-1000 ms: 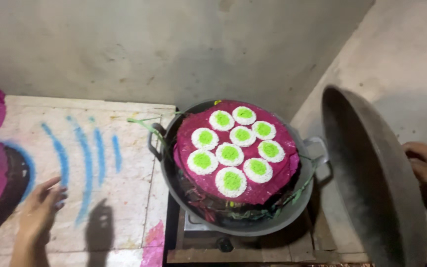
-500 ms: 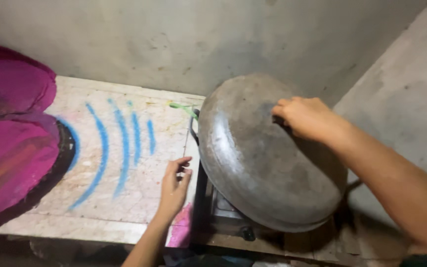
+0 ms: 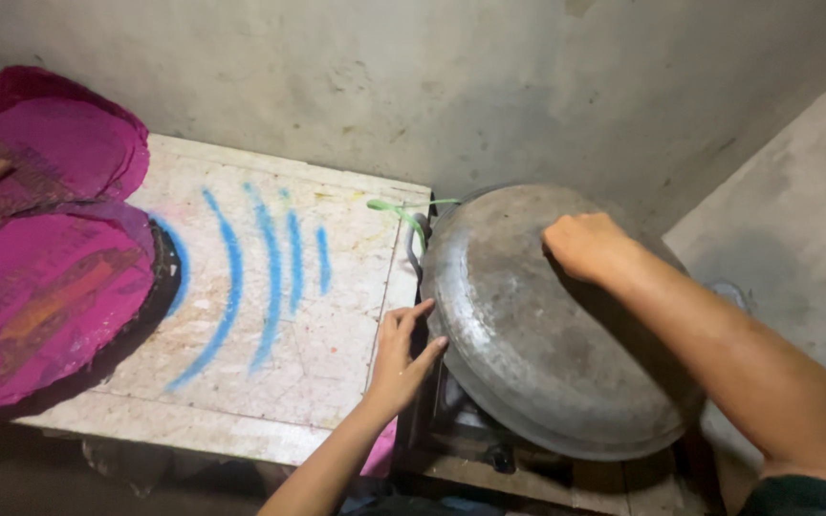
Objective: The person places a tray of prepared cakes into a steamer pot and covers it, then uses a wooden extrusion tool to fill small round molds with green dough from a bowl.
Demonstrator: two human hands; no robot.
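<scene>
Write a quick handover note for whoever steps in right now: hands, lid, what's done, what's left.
Right hand: closed on top of the metal lid, gripping it at the middle.
Left hand: open, fingertips against the lid's left rim.
Lid: covers the pot on the stove, tilted down toward the front; the pot is hidden.
Table to the left, pink cloth-covered trays at its far end.
Done: lid is on.
Left: probably level the lid, then let go.

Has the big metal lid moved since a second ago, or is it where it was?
Yes. The metal lid was held upright off to the right of the pot; the right hand has brought it leftward and down over the pot, beside the painted table.
</scene>
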